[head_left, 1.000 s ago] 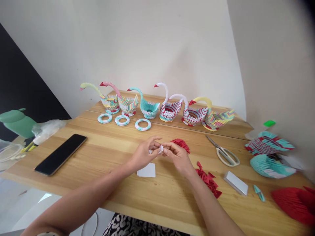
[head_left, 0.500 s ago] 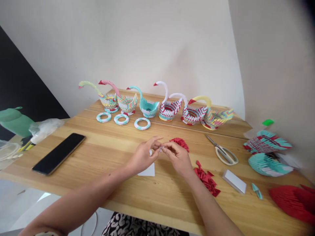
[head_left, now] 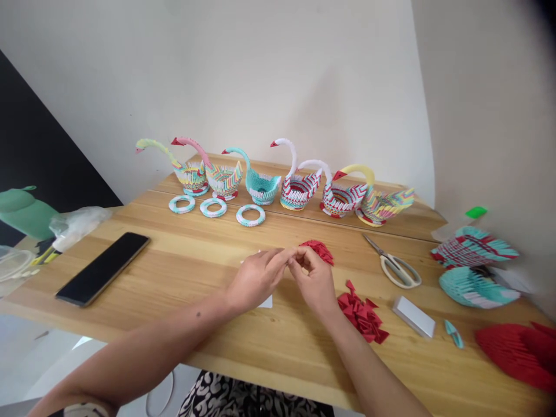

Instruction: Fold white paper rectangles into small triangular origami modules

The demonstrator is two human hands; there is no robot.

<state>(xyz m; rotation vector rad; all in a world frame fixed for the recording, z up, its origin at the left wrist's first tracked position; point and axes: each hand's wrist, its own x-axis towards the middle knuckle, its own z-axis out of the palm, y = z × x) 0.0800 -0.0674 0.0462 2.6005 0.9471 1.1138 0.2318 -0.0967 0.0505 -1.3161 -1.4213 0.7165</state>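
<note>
Now covered: small white piece

Left hand (head_left: 256, 282) and right hand (head_left: 314, 281) together at fingertips. Piece, visible half a second ago, presumably between them; grip and progress cannot be told. White paper (head_left: 266, 302) partly behind left hand.

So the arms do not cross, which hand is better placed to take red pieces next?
Probably the right hand: the far red pile lies beyond it, the near red pile beside its forearm. The left hand is farther from both.
</note>
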